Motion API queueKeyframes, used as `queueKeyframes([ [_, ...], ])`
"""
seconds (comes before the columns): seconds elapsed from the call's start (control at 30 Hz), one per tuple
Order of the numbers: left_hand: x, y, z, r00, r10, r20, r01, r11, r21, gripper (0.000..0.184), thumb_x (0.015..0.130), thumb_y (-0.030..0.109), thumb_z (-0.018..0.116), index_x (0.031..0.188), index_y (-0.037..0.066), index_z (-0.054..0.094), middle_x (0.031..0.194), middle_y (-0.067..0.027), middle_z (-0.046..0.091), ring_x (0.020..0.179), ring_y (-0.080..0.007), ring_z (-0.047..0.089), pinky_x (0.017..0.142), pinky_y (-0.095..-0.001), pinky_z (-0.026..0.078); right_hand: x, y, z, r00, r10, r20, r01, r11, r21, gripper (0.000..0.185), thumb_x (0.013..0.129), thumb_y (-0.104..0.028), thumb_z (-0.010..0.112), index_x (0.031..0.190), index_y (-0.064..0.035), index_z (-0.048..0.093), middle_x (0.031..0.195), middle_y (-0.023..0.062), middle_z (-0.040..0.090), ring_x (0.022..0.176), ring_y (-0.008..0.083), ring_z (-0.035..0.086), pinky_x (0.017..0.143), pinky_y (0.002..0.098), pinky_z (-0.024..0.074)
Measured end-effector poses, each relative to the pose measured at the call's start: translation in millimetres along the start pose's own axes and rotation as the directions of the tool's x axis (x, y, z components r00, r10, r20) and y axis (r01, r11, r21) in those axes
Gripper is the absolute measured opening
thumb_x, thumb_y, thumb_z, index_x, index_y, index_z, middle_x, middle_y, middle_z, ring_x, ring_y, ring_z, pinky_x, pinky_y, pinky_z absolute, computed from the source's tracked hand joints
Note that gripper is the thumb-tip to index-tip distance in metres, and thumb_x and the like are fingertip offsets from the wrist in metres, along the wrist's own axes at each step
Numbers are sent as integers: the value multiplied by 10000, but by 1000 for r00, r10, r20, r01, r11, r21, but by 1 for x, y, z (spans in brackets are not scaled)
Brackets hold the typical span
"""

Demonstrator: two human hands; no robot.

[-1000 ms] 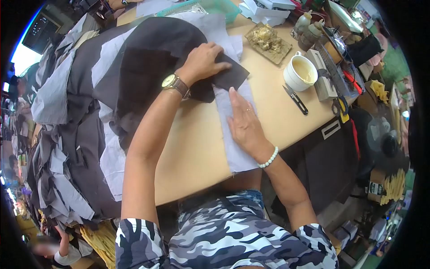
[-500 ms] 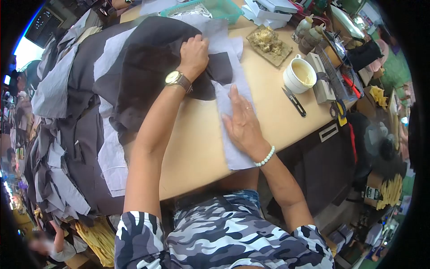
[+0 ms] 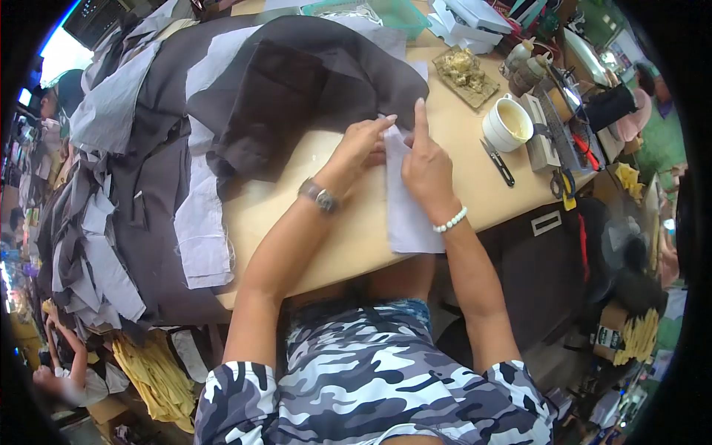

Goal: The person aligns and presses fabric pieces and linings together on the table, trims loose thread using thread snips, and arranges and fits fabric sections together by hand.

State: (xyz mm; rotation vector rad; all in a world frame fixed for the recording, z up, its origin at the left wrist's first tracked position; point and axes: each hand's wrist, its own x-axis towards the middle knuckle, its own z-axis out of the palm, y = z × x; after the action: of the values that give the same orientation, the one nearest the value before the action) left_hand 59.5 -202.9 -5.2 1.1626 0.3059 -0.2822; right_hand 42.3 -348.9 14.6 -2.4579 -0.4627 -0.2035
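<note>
A large dark brown cloth (image 3: pixel 278 89) spreads in folds across the table, its right end lying over the top of a pale lilac-grey cloth strip (image 3: pixel 411 215). This strip runs down past the table's front edge. My left hand (image 3: pixel 360 148), with a watch on the wrist, is at the strip's upper left edge, thumb and fingers closed on the pale cloth near the dark edge. My right hand (image 3: pixel 429 170) rests on the strip's right side, forefinger stretched toward the dark cloth and the other fingers partly bent. Its palm side is hidden.
To the right are a white cup of pale paste (image 3: pixel 508 124), thread snips (image 3: pixel 498 162), a crusted board (image 3: pixel 466 76), bottles (image 3: pixel 518 55) and scissors (image 3: pixel 562 183). A teal basket (image 3: pixel 400 18) stands at the back. Piled dark and grey cloth (image 3: pixel 111 215) covers the left side.
My left hand has left the dark cloth and come down and right to the pale strip. The dark cloth now reaches further right over the strip. My right forefinger now points upward.
</note>
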Motion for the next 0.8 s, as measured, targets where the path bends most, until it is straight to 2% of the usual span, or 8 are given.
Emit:
queueKeyframes([
  [0.17, 35, 26, 13, 967, 108, -230, -138, 983, -117, 159, 782, 114, 687, 855, 4, 600, 803, -65, 633, 659, -149, 605, 611, -272, 509, -34, 14, 14, 929, -323, -182, 333, 942, 30, 763, 719, 88, 445, 1435, 25, 190, 987, 245, 553, 945, 378, 540, 870, 444, 429],
  [0.33, 80, 27, -2, 952, 135, -275, -205, 948, -244, 226, 768, 79, 692, 931, -33, 584, 884, -114, 631, 732, -206, 635, 623, -336, 548, -34, 16, 13, 906, -377, -192, 381, 924, -16, 774, 727, 54, 484, 1438, 21, 178, 1008, 244, 553, 935, 388, 551, 853, 438, 451],
  [0.4, 91, 18, -3, 930, 143, -339, -252, 919, -304, 263, 776, 92, 692, 961, -49, 570, 940, -135, 622, 783, -212, 637, 618, -327, 545, -27, 13, 7, 955, -275, -114, 277, 961, 3, 803, 747, 1, 528, 1445, 14, 133, 1054, 262, 551, 926, 404, 571, 823, 448, 468],
  [0.5, 60, 28, 5, 951, 140, -274, -194, 964, -183, 404, 778, 119, 703, 1067, -85, 508, 1006, -171, 607, 862, -248, 631, 704, -335, 539, -2, 5, -7, 990, -84, -111, 87, 996, 23, 859, 766, -77, 585, 1446, 18, 68, 1106, 292, 545, 897, 427, 592, 773, 467, 484],
  [0.6, 42, -6, 8, 851, 418, -318, -354, 903, 242, 533, 782, 161, 712, 1150, -112, 440, 1137, -215, 558, 1002, -281, 585, 808, -348, 500, 23, 9, -11, 994, 5, -108, -2, 1000, 28, 894, 778, -123, 614, 1441, 25, 31, 1131, 315, 537, 870, 444, 598, 751, 475, 488],
  [0.63, 10, -14, 24, 795, 530, -294, -468, 845, 260, 593, 772, 154, 697, 1196, -111, 379, 1252, -238, 475, 1152, -322, 489, 932, -384, 433, 30, 13, -12, 995, 16, -96, -13, 1000, 27, 901, 782, -133, 619, 1439, 26, 23, 1137, 322, 534, 863, 449, 599, 749, 476, 488],
  [0.7, -21, -35, 21, 600, 797, 70, -481, 289, 828, 659, 758, 139, 647, 1295, -111, 360, 1370, -276, 369, 1280, -392, 350, 1055, -468, 306, 41, 18, -8, 978, -114, -175, 104, 992, -66, 911, 773, -97, 628, 1437, 29, 17, 970, 258, 599, 816, 410, 612, 725, 456, 489],
  [0.8, -37, -42, 31, 674, 694, 253, -292, -64, 954, 359, 742, 94, 596, 1062, -63, 550, 1251, -224, 477, 1277, -378, 349, 1046, -573, 263, 61, 25, 3, 992, -103, -75, 102, 995, -18, 881, 758, -56, 626, 1430, 34, 63, 844, 202, 636, 788, 383, 621, 712, 438, 490],
])
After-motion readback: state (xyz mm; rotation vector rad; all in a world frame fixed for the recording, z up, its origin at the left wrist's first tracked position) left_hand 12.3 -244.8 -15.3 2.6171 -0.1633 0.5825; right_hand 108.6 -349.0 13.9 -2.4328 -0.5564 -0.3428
